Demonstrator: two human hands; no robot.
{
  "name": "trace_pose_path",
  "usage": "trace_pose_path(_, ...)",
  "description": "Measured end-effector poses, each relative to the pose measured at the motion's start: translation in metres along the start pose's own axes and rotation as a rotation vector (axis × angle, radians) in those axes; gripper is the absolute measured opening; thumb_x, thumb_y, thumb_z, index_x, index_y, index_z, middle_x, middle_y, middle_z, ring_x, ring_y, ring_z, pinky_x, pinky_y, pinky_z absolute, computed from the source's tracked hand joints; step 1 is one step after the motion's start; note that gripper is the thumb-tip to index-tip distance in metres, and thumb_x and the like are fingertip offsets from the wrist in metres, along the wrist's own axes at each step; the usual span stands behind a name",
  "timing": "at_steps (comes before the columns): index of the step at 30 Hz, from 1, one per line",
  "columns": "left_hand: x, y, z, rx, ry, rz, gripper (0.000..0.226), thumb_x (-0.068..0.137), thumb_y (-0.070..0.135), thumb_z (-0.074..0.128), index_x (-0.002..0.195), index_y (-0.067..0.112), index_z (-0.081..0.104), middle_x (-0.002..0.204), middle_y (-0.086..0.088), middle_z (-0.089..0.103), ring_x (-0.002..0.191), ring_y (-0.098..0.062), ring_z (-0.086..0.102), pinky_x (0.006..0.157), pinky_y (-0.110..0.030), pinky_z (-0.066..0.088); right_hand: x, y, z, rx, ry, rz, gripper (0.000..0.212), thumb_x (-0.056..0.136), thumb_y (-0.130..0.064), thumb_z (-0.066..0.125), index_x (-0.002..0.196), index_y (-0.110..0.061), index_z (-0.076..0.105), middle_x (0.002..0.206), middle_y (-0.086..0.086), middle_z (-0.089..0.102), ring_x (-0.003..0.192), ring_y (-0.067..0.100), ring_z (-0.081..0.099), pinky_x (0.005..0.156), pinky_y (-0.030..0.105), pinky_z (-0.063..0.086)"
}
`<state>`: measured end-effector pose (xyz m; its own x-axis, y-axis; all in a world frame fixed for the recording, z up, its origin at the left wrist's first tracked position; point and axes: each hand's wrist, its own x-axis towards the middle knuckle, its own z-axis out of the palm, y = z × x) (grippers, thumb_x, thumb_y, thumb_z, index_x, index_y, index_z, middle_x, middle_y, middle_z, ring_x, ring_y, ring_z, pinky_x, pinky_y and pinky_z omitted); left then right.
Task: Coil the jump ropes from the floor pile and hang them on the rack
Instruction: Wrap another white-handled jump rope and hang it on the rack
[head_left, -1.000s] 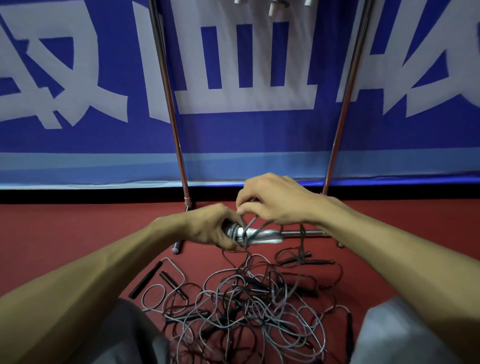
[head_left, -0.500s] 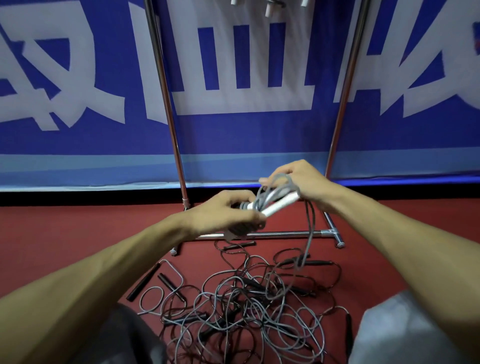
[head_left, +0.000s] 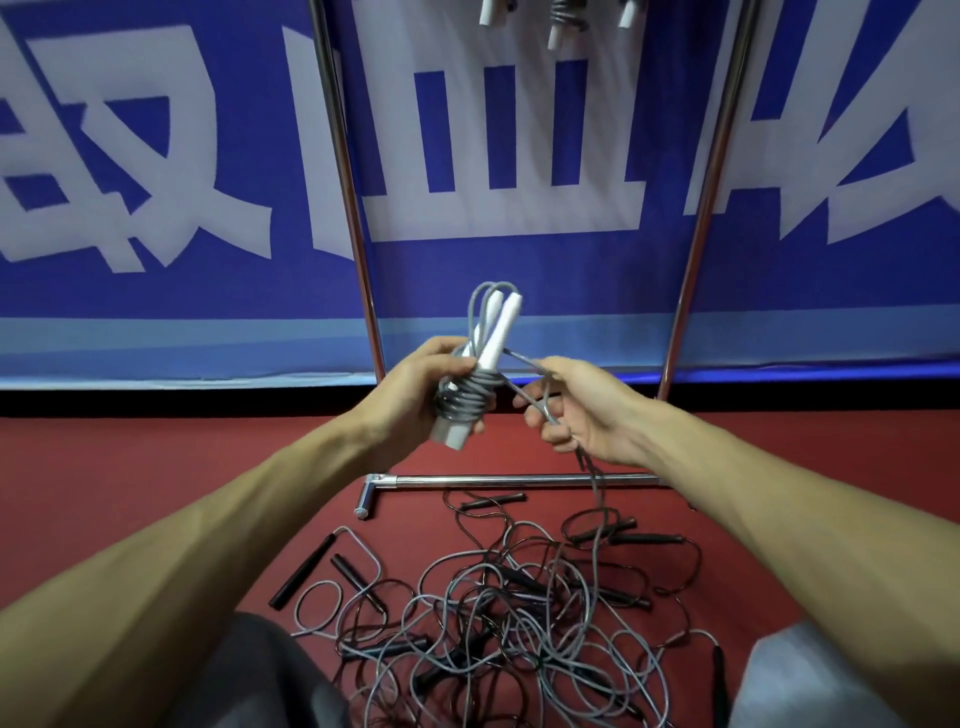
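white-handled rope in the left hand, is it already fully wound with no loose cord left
No, the white-handled rope in the left hand has a grey strand running through the right hand down to the floor pile.

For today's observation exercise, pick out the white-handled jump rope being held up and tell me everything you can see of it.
The white-handled jump rope has two slim white handles side by side, tilted up to the right, with grey cord wound in tight turns round their lower half and a loop arching over their tops. It looks like smooth plastic with a rubbery cord. The left hand grips the bundle; the right hand pinches the loose cord, which trails down toward the floor pile.
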<state>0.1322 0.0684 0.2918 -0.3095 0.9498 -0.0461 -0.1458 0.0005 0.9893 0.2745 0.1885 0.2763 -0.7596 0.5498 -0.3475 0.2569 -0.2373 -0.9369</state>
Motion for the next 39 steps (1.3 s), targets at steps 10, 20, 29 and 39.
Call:
trace_pose_path(10,0.012,-0.004,-0.02,0.17,0.218,-0.119,0.024,0.097,0.029,0.054,0.091,0.008,0.064,0.079,-0.014,0.063,0.058,-0.024,0.059,0.057,-0.028,0.052,-0.008,-0.005,0.013,-1.013,-0.005,-0.187,0.036,0.101,-0.039,0.041,0.09,-0.01,0.058,0.058,0.006,0.06,0.044,0.018,0.06,0.05,0.025,0.05)
trace_pose_path(20,0.015,-0.03,-0.03,0.892,-0.041,-0.068,0.02,0.094,0.021,0.063,0.082,0.006,0.06,0.067,-0.006,0.061,0.059,-0.02,0.053,0.054,-0.029,0.046,-0.029,-0.013,0.024,-1.626,-0.016,-0.628,0.033,0.088,-0.01,0.051,0.112,-0.029,0.063,0.1,-0.001,0.064,0.088,0.025,0.059,0.068,0.035,0.048)
trace_pose_path(29,-0.006,-0.021,-0.006,0.959,-0.41,-0.027,0.045,0.069,0.04,0.082,0.097,0.011,0.063,0.073,-0.002,0.059,0.062,-0.013,0.054,0.06,-0.032,0.047,-0.018,-0.017,-0.008,-1.173,0.219,-0.624,0.021,0.074,-0.041,0.079,0.076,-0.025,0.066,0.079,-0.007,0.066,0.079,0.013,0.058,0.071,0.035,0.051)
trace_pose_path(39,-0.012,-0.007,0.003,0.594,-0.366,0.02,0.015,0.072,0.023,0.067,0.08,0.011,0.066,0.074,-0.006,0.067,0.063,-0.015,0.059,0.056,-0.022,0.047,-0.012,-0.006,-0.028,-0.923,0.004,-0.299,0.027,0.088,-0.005,0.061,0.062,-0.01,0.063,0.057,0.002,0.058,0.055,0.015,0.05,0.056,0.026,0.038)
